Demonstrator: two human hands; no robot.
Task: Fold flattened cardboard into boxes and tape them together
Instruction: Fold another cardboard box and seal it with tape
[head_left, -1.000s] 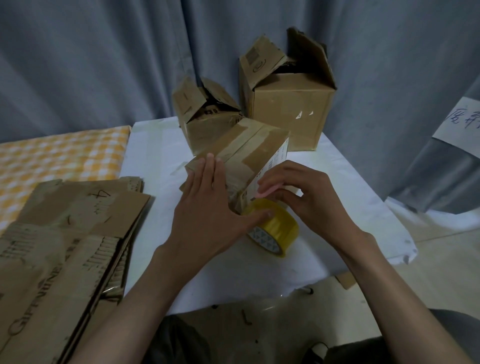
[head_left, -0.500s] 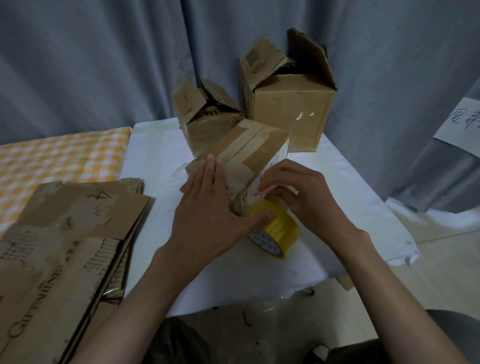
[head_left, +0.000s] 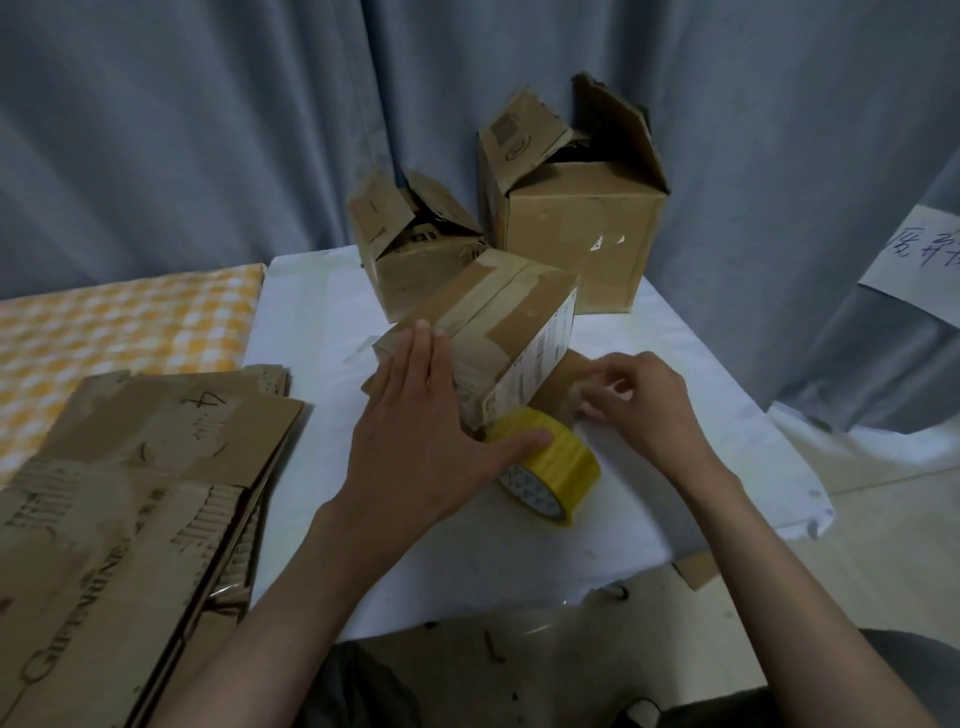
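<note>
- At the centre of the frame we see a small cardboard box (head_left: 483, 332) resting tilted on the white-covered table (head_left: 311, 332), its brown-taped face turned upward and a white printed label on the end facing lower right.
- The left hand (head_left: 421, 441) lies flat against the near side of this box, fingers straight and together pointing toward the top of the frame; its thumb reaches right and touches the yellow tape roll (head_left: 545, 467).
- The tape roll stands on edge on the table just below the box's labelled end, its patterned inner core facing the bottom of the frame.
- The right hand (head_left: 644, 410), right of centre, has its fingers curled close together beside a brown cardboard flap at the box's lower right; the fingertips are blurred, and we cannot tell whether they pinch the flap or a strip of tape.
- Behind, toward the top centre, two assembled boxes stand with their upper flaps loose: a smaller crumpled box (head_left: 415, 244) and, to its right, a larger box (head_left: 576, 228).
- At the lower left a stack of flattened cardboard (head_left: 130, 493) lies beside the table, partly covering a yellow checked cloth (head_left: 119, 322).
- A grey curtain (head_left: 208, 130) fills the background; a handwritten paper sign (head_left: 919, 249) hangs at the right edge.
</note>
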